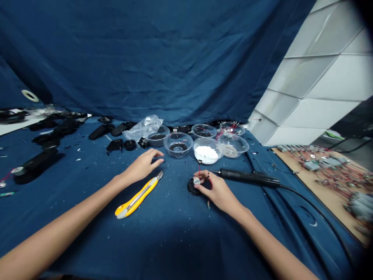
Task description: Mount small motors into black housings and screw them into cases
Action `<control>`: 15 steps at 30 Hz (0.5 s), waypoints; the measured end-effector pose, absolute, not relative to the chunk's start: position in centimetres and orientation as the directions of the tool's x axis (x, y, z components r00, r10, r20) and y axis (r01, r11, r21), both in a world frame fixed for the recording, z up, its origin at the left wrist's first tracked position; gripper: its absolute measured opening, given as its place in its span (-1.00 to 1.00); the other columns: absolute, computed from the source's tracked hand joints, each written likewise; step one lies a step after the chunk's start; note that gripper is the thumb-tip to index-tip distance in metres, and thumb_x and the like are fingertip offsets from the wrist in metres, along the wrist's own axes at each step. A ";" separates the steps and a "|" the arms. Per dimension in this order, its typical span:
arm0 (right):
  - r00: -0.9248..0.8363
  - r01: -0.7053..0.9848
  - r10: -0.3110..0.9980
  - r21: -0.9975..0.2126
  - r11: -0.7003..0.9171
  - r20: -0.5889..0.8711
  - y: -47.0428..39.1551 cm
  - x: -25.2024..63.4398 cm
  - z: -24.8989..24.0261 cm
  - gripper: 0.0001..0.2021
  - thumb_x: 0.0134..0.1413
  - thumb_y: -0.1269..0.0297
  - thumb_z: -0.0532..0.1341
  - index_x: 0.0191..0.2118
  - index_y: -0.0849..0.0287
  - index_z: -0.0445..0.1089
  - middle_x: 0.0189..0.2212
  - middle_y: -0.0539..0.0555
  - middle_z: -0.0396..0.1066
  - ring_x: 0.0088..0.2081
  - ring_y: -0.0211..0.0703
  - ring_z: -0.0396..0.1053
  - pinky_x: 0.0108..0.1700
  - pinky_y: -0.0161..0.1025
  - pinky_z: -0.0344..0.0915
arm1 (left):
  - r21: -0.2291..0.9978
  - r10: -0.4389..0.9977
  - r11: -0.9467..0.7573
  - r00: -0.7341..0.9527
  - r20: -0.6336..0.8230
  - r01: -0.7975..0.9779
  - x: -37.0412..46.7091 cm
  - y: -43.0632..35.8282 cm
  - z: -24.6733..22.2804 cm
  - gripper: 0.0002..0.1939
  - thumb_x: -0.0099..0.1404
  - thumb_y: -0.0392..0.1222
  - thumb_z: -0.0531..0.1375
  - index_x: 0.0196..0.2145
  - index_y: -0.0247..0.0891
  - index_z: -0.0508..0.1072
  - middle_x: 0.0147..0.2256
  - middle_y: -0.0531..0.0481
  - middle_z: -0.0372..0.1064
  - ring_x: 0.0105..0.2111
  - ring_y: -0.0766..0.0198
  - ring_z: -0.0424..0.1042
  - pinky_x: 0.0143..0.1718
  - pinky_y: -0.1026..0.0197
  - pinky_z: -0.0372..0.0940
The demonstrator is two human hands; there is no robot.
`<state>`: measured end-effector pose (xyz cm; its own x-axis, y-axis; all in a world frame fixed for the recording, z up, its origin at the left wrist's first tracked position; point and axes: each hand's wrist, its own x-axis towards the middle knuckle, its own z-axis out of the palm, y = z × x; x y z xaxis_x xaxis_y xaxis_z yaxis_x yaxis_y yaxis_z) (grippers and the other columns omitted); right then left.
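Note:
My right hand (215, 190) pinches a small round silver part (197, 181) with thin red and black wires, holding it at a round black plastic piece (192, 188) on the blue cloth. A tiny dark component (199, 161) stands at the upper end of one red wire. My left hand (144, 165) has its fingers apart and holds nothing. It hovers in front of the clear plastic bowls, nearest to a yellow utility knife (136, 198) whose blade end points toward the bowls. My right fingers partly cover the silver part.
Behind my hands stand several clear bowls, one with white bits (206, 152), another with black bits (178, 146). A black soldering iron (250, 177) lies right, its cable trailing forward. Wired parts cover a wooden board (294, 163). Black housings (36, 165) lie left.

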<state>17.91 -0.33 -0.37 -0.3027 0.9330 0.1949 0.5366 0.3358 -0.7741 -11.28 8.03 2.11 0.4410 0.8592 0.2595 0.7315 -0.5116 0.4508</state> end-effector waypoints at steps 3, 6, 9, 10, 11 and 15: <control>-0.313 0.529 0.928 -0.774 0.347 0.202 -0.5 18.1 -0.3 -0.75 0.17 0.32 0.20 -0.02 0.15 0.33 -0.14 0.08 0.42 -0.13 -0.15 0.39 0.00 -0.15 0.28 | 0.422 0.870 -0.486 0.381 0.312 0.766 -11.9 10.0 2.9 -0.69 0.38 0.00 0.01 -0.15 -0.24 0.42 -0.15 -0.06 0.42 -0.15 0.19 0.39 -0.08 0.14 0.25; -0.328 0.523 0.922 -0.773 0.360 0.207 -0.6 18.1 -0.1 -0.75 0.18 0.36 0.18 -0.01 0.13 0.33 -0.11 0.07 0.43 -0.09 -0.16 0.38 0.02 -0.15 0.27 | 0.374 0.874 -0.446 0.306 0.378 0.813 -12.3 13.1 4.4 -0.66 0.39 0.01 -0.03 -0.18 -0.25 0.43 -0.18 -0.08 0.45 -0.19 0.15 0.40 -0.11 0.14 0.23; -0.353 0.499 0.910 -0.780 0.378 0.215 -0.7 18.1 0.1 -0.74 0.19 0.39 0.17 0.00 0.12 0.32 -0.08 0.06 0.43 -0.05 -0.16 0.37 0.06 -0.15 0.26 | 0.334 0.895 -0.401 0.287 0.343 0.853 -12.1 16.6 5.6 -0.66 0.37 0.00 -0.02 -0.17 -0.27 0.43 -0.16 -0.12 0.46 -0.19 0.13 0.40 -0.14 0.15 0.22; -0.360 0.489 0.908 -0.784 0.381 0.216 -0.7 18.1 0.1 -0.73 0.19 0.39 0.16 0.01 0.12 0.32 -0.06 0.06 0.43 -0.03 -0.16 0.37 0.07 -0.14 0.25 | 0.324 0.900 -0.401 0.302 0.316 0.857 -11.9 17.6 5.8 -0.67 0.35 -0.01 0.00 -0.19 -0.27 0.43 -0.18 -0.12 0.46 -0.20 0.12 0.40 -0.15 0.15 0.22; -0.364 0.480 0.906 -0.791 0.380 0.214 -0.6 18.2 0.1 -0.73 0.20 0.39 0.16 0.01 0.11 0.31 -0.05 0.06 0.42 -0.02 -0.15 0.37 0.08 -0.14 0.25 | 0.316 0.901 -0.407 0.320 0.293 0.857 -11.6 18.5 6.0 -0.68 0.33 -0.01 0.03 -0.22 -0.27 0.44 -0.19 -0.13 0.47 -0.22 0.12 0.41 -0.17 0.16 0.22; -0.346 0.471 0.919 -0.812 0.344 0.188 -0.5 18.4 0.1 -0.74 0.21 0.34 0.20 0.01 0.09 0.31 -0.06 0.05 0.43 -0.02 -0.15 0.38 0.07 -0.14 0.26 | 0.302 0.883 -0.448 0.365 0.294 0.841 -9.6 20.8 6.1 -0.69 0.34 -0.03 0.02 -0.23 -0.27 0.45 -0.22 -0.14 0.47 -0.23 0.13 0.41 -0.18 0.16 0.22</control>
<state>18.38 -0.50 0.11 -0.3463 0.9191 0.1879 0.4715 0.3437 -0.8122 -9.59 20.78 6.10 0.3651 0.8832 0.2943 0.8411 -0.4485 0.3024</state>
